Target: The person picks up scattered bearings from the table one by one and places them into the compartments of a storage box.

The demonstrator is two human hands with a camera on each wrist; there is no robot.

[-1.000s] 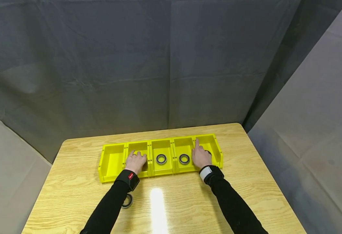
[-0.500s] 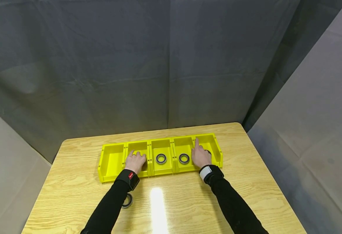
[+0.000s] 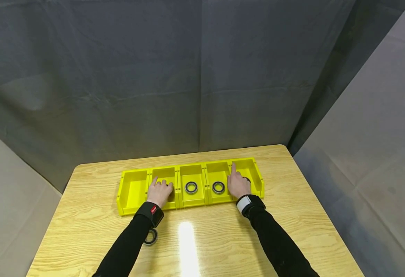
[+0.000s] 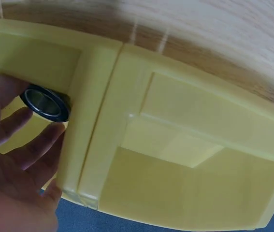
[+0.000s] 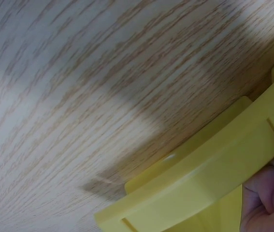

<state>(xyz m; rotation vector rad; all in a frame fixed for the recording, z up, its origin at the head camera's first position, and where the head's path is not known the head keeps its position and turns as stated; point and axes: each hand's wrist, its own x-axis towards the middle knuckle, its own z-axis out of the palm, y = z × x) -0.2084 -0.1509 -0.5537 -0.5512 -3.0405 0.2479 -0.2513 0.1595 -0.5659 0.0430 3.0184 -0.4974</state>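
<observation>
A row of yellow bins stands on the wooden table. My left hand reaches into the second bin from the left. In the left wrist view, its thumb and fingers hold a dark-rimmed ball bearing, partly behind the bin's front wall. My right hand is over the far-right bin, index finger straight along the divider, other fingers curled down. A bearing shows only its far edge beside that hand, which appears to grip it; the hand hides most of the contact. The right wrist view shows little of the hand.
One bearing lies in the middle bin, another in the bin right of it. A further bearing lies on the table before the bins, partly behind my left sleeve. A grey curtain hangs behind the table.
</observation>
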